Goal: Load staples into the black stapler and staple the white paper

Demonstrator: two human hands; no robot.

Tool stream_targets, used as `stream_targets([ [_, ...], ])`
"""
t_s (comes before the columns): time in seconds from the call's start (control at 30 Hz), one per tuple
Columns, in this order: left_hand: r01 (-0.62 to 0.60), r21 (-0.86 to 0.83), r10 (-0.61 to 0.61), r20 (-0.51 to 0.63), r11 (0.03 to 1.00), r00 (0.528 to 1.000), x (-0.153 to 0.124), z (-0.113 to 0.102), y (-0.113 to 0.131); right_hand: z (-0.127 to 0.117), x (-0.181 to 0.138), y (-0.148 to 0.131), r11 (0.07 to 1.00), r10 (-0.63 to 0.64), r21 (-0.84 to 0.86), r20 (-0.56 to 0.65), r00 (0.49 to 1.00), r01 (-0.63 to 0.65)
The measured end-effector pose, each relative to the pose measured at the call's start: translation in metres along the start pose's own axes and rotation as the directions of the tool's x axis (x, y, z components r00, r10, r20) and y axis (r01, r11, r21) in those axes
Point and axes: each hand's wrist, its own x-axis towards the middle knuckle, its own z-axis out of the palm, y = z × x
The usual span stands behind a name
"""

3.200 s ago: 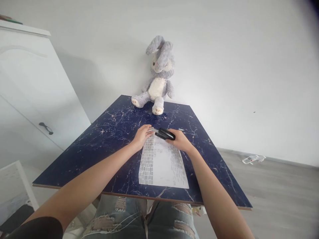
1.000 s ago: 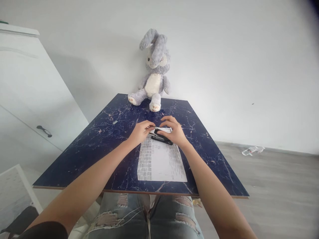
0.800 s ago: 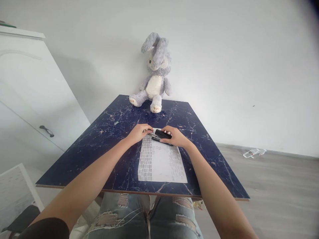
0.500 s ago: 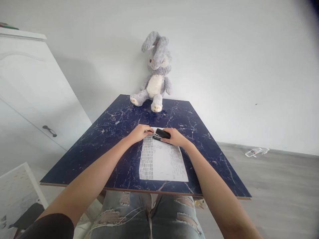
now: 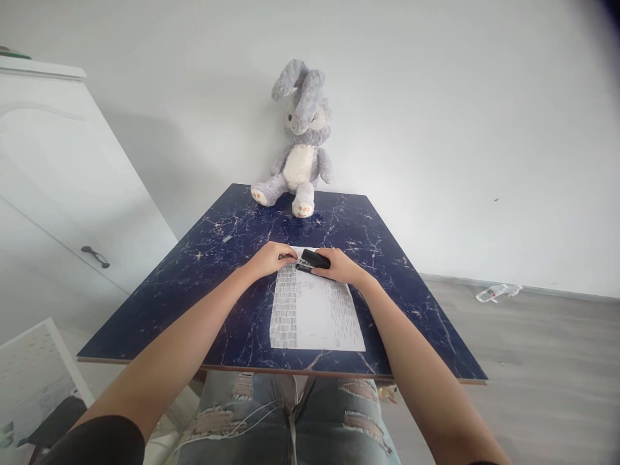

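Observation:
A printed sheet of paper (image 5: pixel 314 313) lies on the dark blue marbled table (image 5: pixel 217 258) in front of me. At its far edge sits a black stapler (image 5: pixel 314 259). My right hand (image 5: pixel 339 268) is curled around the stapler's right end and presses on it. My left hand (image 5: pixel 268 258) rests at the paper's far left corner, its fingertips pinched at the stapler's metal nose.
A grey plush rabbit (image 5: pixel 301 145) sits at the table's far edge against the white wall. A white cabinet (image 5: pixel 58 187) stands to the left. A crumpled plastic bottle (image 5: pixel 498 292) lies on the floor at the right. My knees in torn jeans (image 5: pixel 285 420) are under the table.
My right hand, which hovered over the stapler a second ago, has settled onto its right end. My left hand stays at the paper's corner. The head view shifted slightly.

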Motion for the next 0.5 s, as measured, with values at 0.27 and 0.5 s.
stream_targets([
  [0.27,0.020,0.010,-0.020,0.020,1.000,1.000,0.000,-0.004,0.001,0.000,0.000,0.001,1.000,-0.008,0.003,0.002,1.000,0.008],
  [0.5,-0.004,-0.061,0.014,0.163,0.998,0.987,-0.007,-0.021,-0.011,0.001,0.000,0.004,0.998,-0.002,0.056,-0.030,1.000,0.004],
])
